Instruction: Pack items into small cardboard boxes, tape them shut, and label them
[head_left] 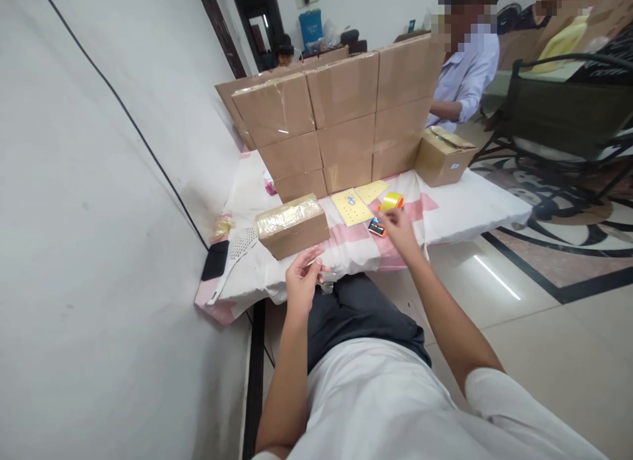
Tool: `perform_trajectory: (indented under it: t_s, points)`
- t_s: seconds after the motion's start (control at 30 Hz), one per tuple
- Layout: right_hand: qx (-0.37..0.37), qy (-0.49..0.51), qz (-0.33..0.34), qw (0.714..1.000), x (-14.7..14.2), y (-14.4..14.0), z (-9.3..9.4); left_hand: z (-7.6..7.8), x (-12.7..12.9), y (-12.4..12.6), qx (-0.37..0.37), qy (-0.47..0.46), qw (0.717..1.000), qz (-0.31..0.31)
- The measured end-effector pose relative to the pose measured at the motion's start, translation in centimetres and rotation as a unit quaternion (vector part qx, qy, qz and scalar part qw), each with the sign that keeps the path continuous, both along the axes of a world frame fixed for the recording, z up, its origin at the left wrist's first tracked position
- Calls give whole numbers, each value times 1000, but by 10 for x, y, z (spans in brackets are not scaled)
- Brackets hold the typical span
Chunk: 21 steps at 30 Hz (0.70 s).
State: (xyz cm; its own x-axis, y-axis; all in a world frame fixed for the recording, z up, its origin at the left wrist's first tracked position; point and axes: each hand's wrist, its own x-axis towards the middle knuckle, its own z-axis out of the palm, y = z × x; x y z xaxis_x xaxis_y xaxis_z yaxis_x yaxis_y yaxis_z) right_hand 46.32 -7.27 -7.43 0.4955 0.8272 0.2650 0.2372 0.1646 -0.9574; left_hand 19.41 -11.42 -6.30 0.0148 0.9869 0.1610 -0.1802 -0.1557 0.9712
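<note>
My left hand (302,279) is in front of a taped cardboard box (293,226), its thumb and fingers pinched together. A shiny clear scrap (327,287) shows just beside its fingertips; whether the hand holds it is unclear. My right hand (399,230) is over the table with its fingers drawn together, and what is in them, if anything, is too small to make out. Right by its fingertips are a yellow tape roll (391,201) and a black and orange object (376,227). Yellow sticker sheets (352,208) with small marks lie to their left.
Stacked cardboard boxes (343,120) form a wall at the table's back. Another box (444,157) stands at the right, near a person in a light shirt (467,74). A black phone-like object (215,260) lies at the left edge by the wall. A chair (564,111) stands farther right.
</note>
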Motion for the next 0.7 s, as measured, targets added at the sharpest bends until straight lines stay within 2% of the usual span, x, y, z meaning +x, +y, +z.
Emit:
perform_trajectory:
  t_s: [0.03,0.07,0.1,0.13,0.17,0.27,0.43,0.53,0.63,0.7]
  points:
    - [-8,7,131,991,-20,-16,4,0,1,0,2,0,1000,0]
    - [-25,7,250,968,-41,-31,7,0,2,0,5,0,1000,0]
    - [-43,5,340,940,-62,-46,10,1,3,-1,8,2,1000,0]
    - [-49,0,390,920,-81,-59,13,1,3,-1,12,7,1000,0]
    - [-54,-14,411,910,-98,-69,15,1,3,-2,18,12,1000,1]
    - [-50,-34,386,921,-130,-84,16,-1,-1,-4,27,14,999,11]
    - [-51,-28,362,930,-150,-73,11,1,-23,4,26,19,997,70]
    - [-44,-21,350,935,-160,-59,14,11,-39,18,92,93,985,115]
    - [-21,-17,337,941,-171,-41,23,22,-56,41,192,186,950,161]
    - [-12,-15,336,942,-177,-28,27,28,-72,63,213,212,938,174]
